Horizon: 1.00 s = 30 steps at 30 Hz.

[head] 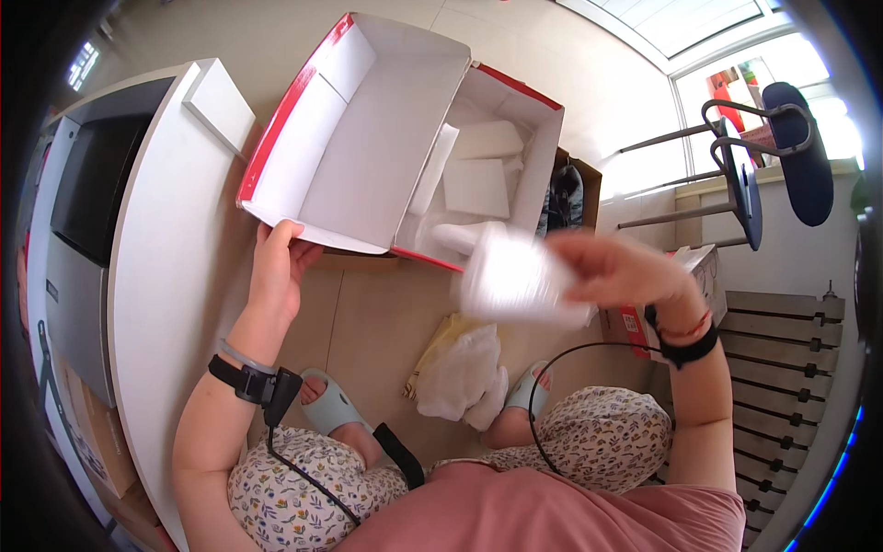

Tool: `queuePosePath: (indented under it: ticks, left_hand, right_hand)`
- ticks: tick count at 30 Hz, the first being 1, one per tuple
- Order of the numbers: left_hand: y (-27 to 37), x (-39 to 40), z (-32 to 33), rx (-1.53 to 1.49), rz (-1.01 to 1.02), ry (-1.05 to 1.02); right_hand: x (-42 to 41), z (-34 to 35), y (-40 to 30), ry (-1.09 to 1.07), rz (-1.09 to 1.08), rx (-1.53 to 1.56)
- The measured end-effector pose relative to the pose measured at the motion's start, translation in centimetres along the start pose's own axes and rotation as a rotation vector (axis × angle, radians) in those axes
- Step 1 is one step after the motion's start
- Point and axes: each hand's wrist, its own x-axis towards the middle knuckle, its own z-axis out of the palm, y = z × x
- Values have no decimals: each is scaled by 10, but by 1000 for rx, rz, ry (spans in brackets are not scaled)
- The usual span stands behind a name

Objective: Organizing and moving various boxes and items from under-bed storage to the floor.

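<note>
A large red-edged cardboard box (552,114) with a white inside stands before me, its lid (386,124) folded open to the left. My left hand (279,259) grips the near edge of that lid, thumb on top. My right hand (614,269), blurred, holds a white wrapped bundle (521,276) over the box's near right corner. What is inside the bundle cannot be made out. Within the box lie white foam-like blocks (476,188) and some thin clear wrapping. A crumpled white plastic bag (459,372) and a yellowish cloth or bag (441,338) lie on the floor between my feet.
To the left stands a white cabinet (159,193) holding boxes. Behind the open box's right side is a brown carton (590,183) with dark contents. A metal-legged chair (745,179) and a slatted rack (779,372) stand at right. Cables run from both wrists.
</note>
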Motion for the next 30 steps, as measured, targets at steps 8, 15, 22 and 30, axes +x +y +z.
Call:
queuePosePath:
  ticks: [8, 15, 22, 30]
  left_hand:
    - [1, 1, 7, -23, 54, -19]
    - [5, -2, 4, 3, 100, -3]
    - [2, -4, 7, 37, 169, -1]
    - [4, -7, 8, 18, 206, 6]
  right_hand:
    - [9, 59, 47, -129, 79, -421]
    - [70, -10, 14, 309, -38, -733]
    - [172, -65, 59, 419, -82, -1232]
    - [168, -77, 56, 302, 171, -1092]
